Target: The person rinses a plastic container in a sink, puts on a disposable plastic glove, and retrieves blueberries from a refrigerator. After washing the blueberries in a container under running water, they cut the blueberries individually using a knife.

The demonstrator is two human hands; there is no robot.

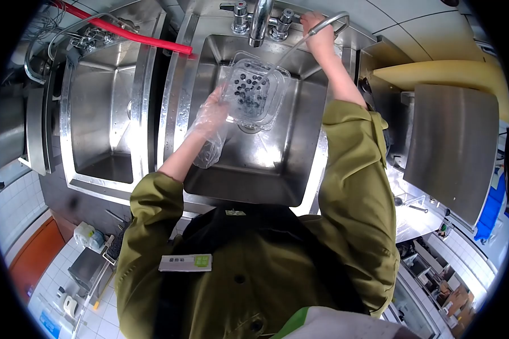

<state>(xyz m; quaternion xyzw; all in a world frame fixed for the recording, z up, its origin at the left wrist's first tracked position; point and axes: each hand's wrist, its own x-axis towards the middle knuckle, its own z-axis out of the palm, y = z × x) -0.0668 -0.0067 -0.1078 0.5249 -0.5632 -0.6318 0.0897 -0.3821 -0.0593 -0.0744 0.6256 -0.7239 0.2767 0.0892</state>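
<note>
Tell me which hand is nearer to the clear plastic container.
Left: the left hand grips the container at its left side; the right hand is farther off, near the right tap handle.

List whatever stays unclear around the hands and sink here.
All in the head view:
Left hand: some fingertips, hidden by the clear container.
Drain: partly covered by that container.
Dark round pieces: exact count, small and blurred.
Right hand: its exact grip, too small.
Name badge: lettering too small.
</note>
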